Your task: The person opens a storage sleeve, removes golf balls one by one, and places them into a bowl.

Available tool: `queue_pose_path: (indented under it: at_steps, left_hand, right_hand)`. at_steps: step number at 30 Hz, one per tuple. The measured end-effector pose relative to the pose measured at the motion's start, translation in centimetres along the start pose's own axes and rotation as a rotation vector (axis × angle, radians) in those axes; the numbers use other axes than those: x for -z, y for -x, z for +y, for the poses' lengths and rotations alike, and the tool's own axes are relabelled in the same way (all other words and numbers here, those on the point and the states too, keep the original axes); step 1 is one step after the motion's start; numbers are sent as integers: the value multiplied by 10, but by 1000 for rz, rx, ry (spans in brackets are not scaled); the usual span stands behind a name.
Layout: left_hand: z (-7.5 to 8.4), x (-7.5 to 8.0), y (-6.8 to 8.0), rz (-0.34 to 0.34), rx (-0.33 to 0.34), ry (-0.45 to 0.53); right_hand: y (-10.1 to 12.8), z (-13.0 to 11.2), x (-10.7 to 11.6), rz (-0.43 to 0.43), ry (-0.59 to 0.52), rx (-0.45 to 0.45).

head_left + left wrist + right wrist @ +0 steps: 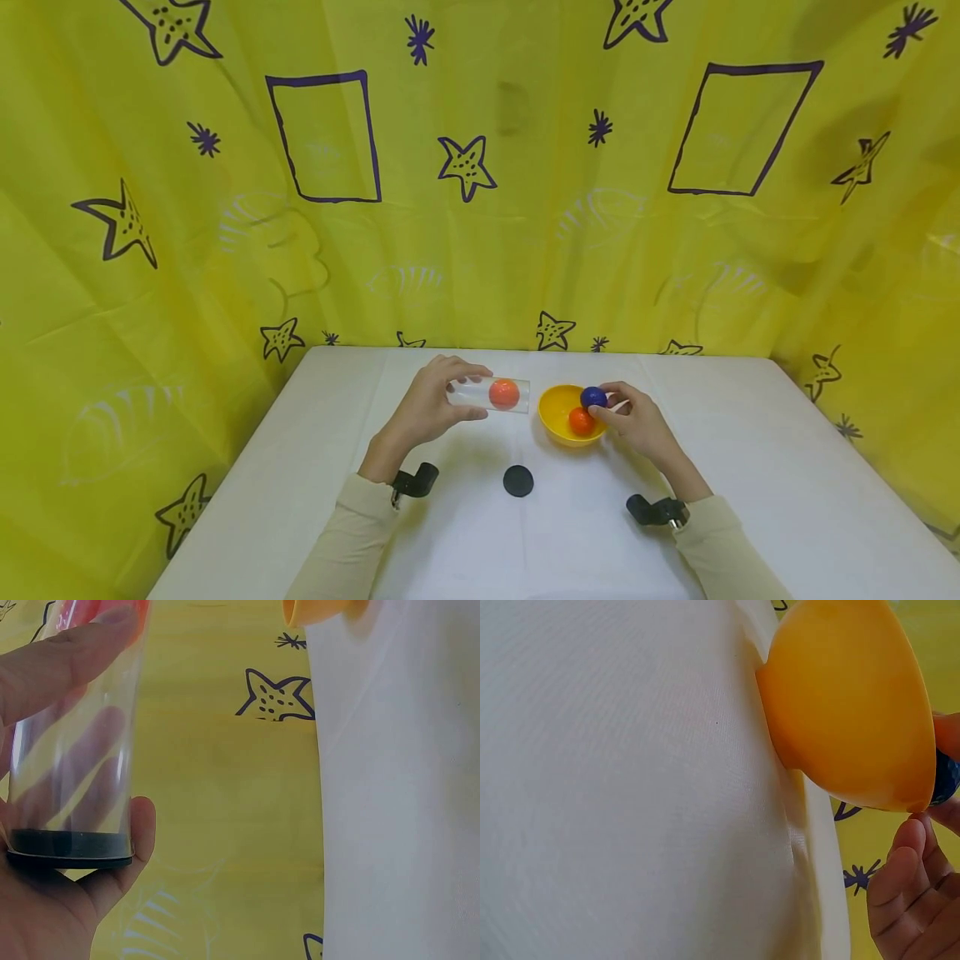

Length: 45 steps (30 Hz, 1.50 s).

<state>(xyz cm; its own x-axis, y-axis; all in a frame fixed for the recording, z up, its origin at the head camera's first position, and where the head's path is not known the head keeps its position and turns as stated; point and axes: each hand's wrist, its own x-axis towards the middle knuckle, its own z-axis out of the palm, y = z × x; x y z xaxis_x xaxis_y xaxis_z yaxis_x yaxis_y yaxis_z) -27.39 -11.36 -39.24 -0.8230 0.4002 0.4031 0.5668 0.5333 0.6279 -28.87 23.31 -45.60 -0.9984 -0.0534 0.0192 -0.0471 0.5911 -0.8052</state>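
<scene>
**Tube in my left grip, blue ball pinched over the bowl in my right**

My left hand (pixel 427 408) is raised above the table (pixel 750 467), fingers and thumb curled round a clear plastic tube (pixel 487 394) held on its side, open end pointing right toward the bowl. An orange ball (pixel 504 393) sits inside the tube, near the end farthest from my palm. From the left wrist I see the tube's black base cap (pixel 69 849) against my palm.

My right hand (pixel 637 421) reaches in from the right; its grip pinches a dark blue ball (pixel 593 397) at the rim of the yellow bowl (pixel 555 412). A second orange ball (pixel 581 421) lies in the bowl, just below my fingertips. A black lid (pixel 518 481) lies on the table, nearer me, between my forearms.
</scene>
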Motion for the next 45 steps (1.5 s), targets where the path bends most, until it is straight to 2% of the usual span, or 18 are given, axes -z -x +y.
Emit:
queue_pose_path:
  at_steps: [10, 14, 39, 45]
  left_hand:
    - [1, -1, -1, 4, -21, 8]
    - [1, -1, -1, 0, -20, 8]
    - [1, -1, -1, 0, -15, 6]
    - [1, -2, -1, 5, -24, 0]
  right_hand:
    - [0, 1, 1, -37, -52, 4]
    - [-1, 2, 1, -29, -25, 31]
    - [-1, -9, 9, 49, 46, 53]
    - [4, -19, 15, 58, 29, 102]
